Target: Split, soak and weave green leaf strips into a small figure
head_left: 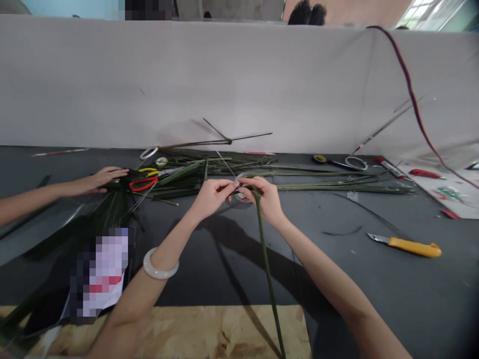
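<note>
My right hand [266,198] is closed in a pinch around a long green leaf strip [266,264], which hangs down past the table's front edge. Against it, fingertips nearly touching, my left hand [214,199] pinches with thumb and forefinger. A thin strand [225,163] slants up and left from these left fingertips. What lies between the two hands is too small to make out. Just behind them, partly covered, sits a clear round roll of tape [249,175]. A white bangle [160,265] circles my left wrist.
Green leaf strips [337,187] lie along the back. Red-handled scissors [143,183] lie left, near another person's hand [108,178]. A yellow-handled knife [413,247] lies right, black scissors [333,161] behind it. A dark tablet [48,309] is at lower left; a cable [409,80] crosses the partition.
</note>
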Motion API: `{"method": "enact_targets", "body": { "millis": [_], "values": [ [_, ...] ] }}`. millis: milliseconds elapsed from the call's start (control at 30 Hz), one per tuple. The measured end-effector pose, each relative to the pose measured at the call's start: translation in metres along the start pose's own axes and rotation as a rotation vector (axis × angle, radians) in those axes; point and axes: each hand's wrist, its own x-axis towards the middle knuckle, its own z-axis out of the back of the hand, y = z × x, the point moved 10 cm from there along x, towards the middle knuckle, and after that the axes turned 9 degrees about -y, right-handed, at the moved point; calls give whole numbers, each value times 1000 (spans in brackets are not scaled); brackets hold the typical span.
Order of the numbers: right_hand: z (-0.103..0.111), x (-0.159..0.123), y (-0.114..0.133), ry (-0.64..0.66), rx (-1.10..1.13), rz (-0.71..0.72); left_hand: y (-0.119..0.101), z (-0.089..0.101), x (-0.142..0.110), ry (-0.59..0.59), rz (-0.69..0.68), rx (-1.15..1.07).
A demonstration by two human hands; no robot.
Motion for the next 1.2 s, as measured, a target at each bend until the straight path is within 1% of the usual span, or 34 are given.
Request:
{"method": "enact_targets", "body": {
  "millis": [100,167,367,467,567,633,700,767,833,867,900,933,967,1000,1033,1100,1133,1200],
  "values": [
    [-9,-3,-3,112,9,2,1,2,1,7,12,25],
    [-12,-4,-4,159,-1,11,2,1,1,28,17,33],
    [-16,-4,-1,199,-48,6,2,-2,-1,80,13,53],
    [-22,-6,2,273,-18,2,3,-2,-1,96,21,77],
    [-28,-10,1,364,-17,-8,3,-3,-2,140,19,118],
    [-31,-12,0,397,-18,-32,1,-3,-3,161,11,141],
    [-31,-14,-1,420,-3,-66,0,-2,-3,161,11,151],
    [-27,-11,1,450,7,-72,-2,3,-1,138,9,157],
    [-13,-2,3,478,-35,-44,-3,11,1,84,9,148],
    [-3,5,1,502,-102,-38,-2,16,2,53,12,136],
    [12,17,-5,493,-209,-35,-2,22,4,24,15,119],
    [31,30,-15,470,-392,-38,-1,27,5,-1,17,100],
    [55,47,-27,406,-662,-35,-1,32,5,-20,14,87],
    [85,65,-38,314,-983,-32,0,35,6,-34,8,79],
    [107,79,-46,253,-1117,-49,-1,38,6,-45,0,75],
    [141,101,-61,175,-1280,-65,-2,42,6,-57,-10,74],
    [153,107,-70,159,-1352,-73,-2,43,6,-61,-12,75],
    [168,113,-90,188,-1466,-96,-5,45,5,-67,-12,78]
  ]
}}
